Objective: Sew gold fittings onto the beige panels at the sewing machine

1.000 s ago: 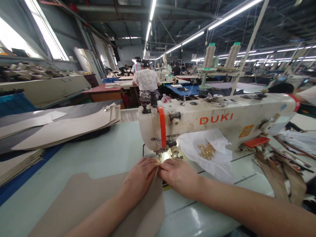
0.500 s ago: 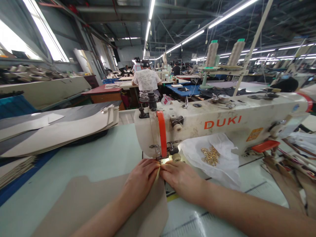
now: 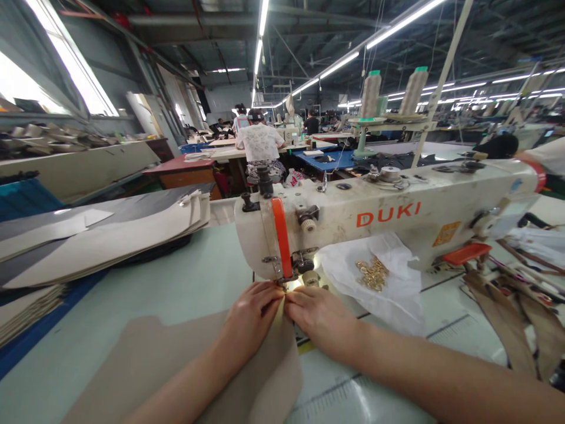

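Note:
A beige panel of stiff material (image 3: 145, 365) lies on the pale green table, its far right corner under the needle of a white DUKI sewing machine (image 3: 388, 218). My left hand (image 3: 253, 318) rests on the panel, fingers pressed down at its edge just before the presser foot. My right hand (image 3: 322, 318) lies beside it on the right, fingertips pinching the same edge. The two hands touch at the fingertips. The needle area is lit by a small lamp and partly hidden by my fingers.
A white cloth (image 3: 375, 282) with several small gold metal rings (image 3: 373, 274) lies under the machine arm. Stacked beige and dark panels (image 3: 101, 241) sit at left. Brown straps (image 3: 507, 324) lie at right. Thread cones (image 3: 371, 94) stand behind. A person in a white shirt (image 3: 260, 144) works further back.
My hands stay at the needle with the panel edge; the view has shifted slightly, and the panel has crept a little toward the machine.

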